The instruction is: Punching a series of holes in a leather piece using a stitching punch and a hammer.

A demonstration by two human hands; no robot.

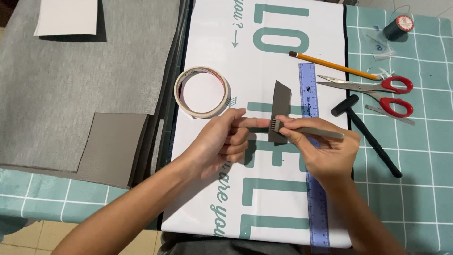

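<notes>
Two hands work a multi-pronged punch on a small grey strip over a white mat.

The right hand (325,151) has its grip closed on the punch (306,131), prongs set on the strip (279,106), which lies on the mat (283,198) just beside a blue ruler (309,94). The left hand (222,141) is mostly curled, its forefinger stretched out to the strip's edge, seemingly pressing it, holding nothing. A tape roll (202,92) sits near the left hand. Scissors (377,92), a pencil (332,65), a hammer (365,132) and a thread spool (398,27) lie at the right on the table (424,189); grey sheets (71,80) lie left.
</notes>
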